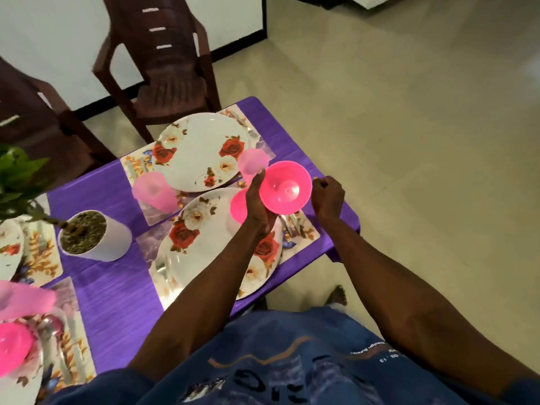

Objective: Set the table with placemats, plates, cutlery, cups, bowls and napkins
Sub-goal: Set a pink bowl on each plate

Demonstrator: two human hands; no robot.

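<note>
My left hand (257, 204) grips a bright pink bowl (285, 188), tilted with its inside facing me, above the right end of the near rose-patterned plate (204, 247). A second pink bowl (238, 206) shows just behind that hand; whether it rests on the plate or is held is unclear. My right hand (327, 198) hovers curled by the table's right edge, with nothing visible in it. The far plate (201, 147) has pale pink cups at its right (252, 162) and left (155, 191). Both plates sit on floral placemats (304, 236). Cutlery (287, 225) lies beside the near plate.
A white pot with a green plant (93, 238) stands mid-table on the purple cloth (117, 293). At the left are another plate (10, 247), a pink cup (26, 299) and a pink bowl (13, 352). Two dark brown chairs (163, 68) stand behind the table.
</note>
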